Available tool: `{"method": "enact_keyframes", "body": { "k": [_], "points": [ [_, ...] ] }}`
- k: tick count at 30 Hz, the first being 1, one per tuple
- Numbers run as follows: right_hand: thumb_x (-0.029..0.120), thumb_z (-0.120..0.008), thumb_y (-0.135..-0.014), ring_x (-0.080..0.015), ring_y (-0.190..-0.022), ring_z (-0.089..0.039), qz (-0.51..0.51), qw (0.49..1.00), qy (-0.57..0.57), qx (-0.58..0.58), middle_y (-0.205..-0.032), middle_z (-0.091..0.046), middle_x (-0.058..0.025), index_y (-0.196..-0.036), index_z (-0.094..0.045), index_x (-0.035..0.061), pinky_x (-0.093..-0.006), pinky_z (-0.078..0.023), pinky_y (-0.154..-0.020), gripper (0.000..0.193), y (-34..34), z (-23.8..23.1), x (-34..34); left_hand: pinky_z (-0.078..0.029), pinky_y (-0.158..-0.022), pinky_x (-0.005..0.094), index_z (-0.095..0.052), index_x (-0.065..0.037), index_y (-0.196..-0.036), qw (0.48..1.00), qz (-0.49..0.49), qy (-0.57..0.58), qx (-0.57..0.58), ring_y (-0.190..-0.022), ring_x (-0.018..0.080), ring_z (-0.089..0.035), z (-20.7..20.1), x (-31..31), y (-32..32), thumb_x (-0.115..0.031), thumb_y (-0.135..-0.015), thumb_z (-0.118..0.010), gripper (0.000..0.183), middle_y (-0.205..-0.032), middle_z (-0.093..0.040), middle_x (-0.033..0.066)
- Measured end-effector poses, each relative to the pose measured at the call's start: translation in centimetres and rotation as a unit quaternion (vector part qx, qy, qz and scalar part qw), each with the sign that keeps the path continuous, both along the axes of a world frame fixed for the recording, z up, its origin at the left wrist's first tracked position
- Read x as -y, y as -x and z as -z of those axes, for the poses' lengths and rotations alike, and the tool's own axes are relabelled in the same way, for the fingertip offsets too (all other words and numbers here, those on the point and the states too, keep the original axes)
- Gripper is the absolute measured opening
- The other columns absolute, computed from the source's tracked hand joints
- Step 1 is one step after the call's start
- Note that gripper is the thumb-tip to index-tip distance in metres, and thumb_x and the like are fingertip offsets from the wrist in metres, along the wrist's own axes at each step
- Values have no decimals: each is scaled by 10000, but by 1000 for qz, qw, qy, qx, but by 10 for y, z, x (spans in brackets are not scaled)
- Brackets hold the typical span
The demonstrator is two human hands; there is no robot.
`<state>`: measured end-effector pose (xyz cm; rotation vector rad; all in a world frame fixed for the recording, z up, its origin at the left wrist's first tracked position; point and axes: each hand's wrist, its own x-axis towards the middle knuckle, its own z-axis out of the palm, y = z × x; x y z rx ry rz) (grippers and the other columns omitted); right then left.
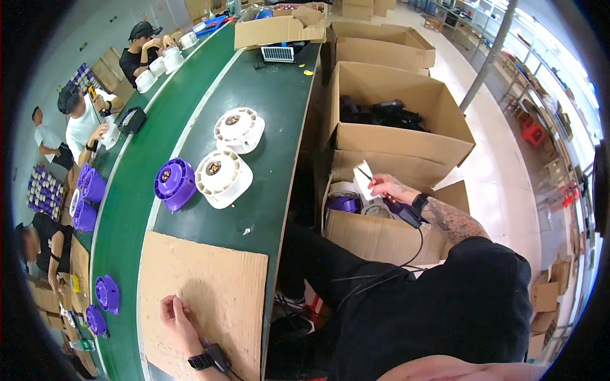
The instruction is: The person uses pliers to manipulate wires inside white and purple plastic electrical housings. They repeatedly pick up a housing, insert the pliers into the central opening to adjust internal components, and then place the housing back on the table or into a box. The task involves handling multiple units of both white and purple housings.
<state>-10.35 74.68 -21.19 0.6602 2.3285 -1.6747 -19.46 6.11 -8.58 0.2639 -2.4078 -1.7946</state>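
Note:
My right hand (384, 185) reaches over an open cardboard box (375, 238) beside the table and pinches a white plastic part (361, 178). A dark strip shows on the part near my fingers; its exact kind I cannot tell. White and purple plastic pieces (344, 203) lie in the box under that hand. My left hand (178, 317) rests above a cardboard sheet (210, 267) on the table, its fingers curled together with nothing visible in them. Beyond the sheet stand a purple round plastic housing (175, 183) and two white ones (223, 178), each with a coppery centre.
A green conveyor belt (136, 209) runs along the left, carrying purple housings (107, 294). Co-workers (86, 124) sit across it, handling white parts. Another open box (397, 136) with black parts stands beyond mine. A cardboard carton (276, 32) sits at the table's far end.

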Motion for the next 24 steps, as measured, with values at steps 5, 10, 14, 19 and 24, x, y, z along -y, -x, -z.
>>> {"method": "enact_keyframes", "body": {
  "k": [5, 10, 14, 19, 24],
  "points": [
    [224, -818, -708, -175, -1049, -556, -151, 964, -54, -212, -1167, -629, -83, -1184, -628, 25, -311, -443, -946, 549, 30, -164, 77, -431, -664, 232, -616, -59, -980, 998, 5, -43, -36, -736, 76, -512, -16, -9, -7, -157, -1031, -604, 110, -808, -545, -18],
    [228, -838, -625, -145, -935, -518, -309, 883, 224, -273, -1221, -585, -105, -1327, -519, 22, -295, -398, -855, 798, 72, -239, 177, -525, -843, 288, -646, -22, -1090, 986, 55, -111, -112, -879, 111, -609, -10, 10, 13, -167, -1046, -598, 160, -943, -626, 14],
    [314, -775, -551, -211, -882, -517, -482, 735, 452, -154, -1147, -563, -87, -1240, -609, -29, -330, -390, -840, 787, 137, -248, 289, -395, -1173, 450, -378, -12, -1542, 900, 256, -337, -101, -1376, 300, -520, -48, -14, 4, -368, -1064, -525, 614, -1499, -521, 168],
    [313, -697, -598, -237, -889, -555, -540, 635, 552, -26, -1162, -610, -106, -1216, -621, -38, -360, -410, -903, 715, 184, -207, 433, -453, -1133, 451, -429, 12, -1492, 890, 72, -433, -122, -1321, 279, -568, -42, 26, -37, -396, -1049, -529, 610, -1445, -570, 157],
    [320, -660, -696, -198, -843, -547, -556, 666, 497, 33, -1134, -617, -75, -1168, -637, 32, -369, -409, -883, 554, 223, -178, 496, -505, -1074, 400, -446, -30, -1478, 894, -49, -409, -174, -1257, 227, -611, -27, 28, -49, -354, -1075, -519, 523, -1377, -610, 121]
  ]
}}
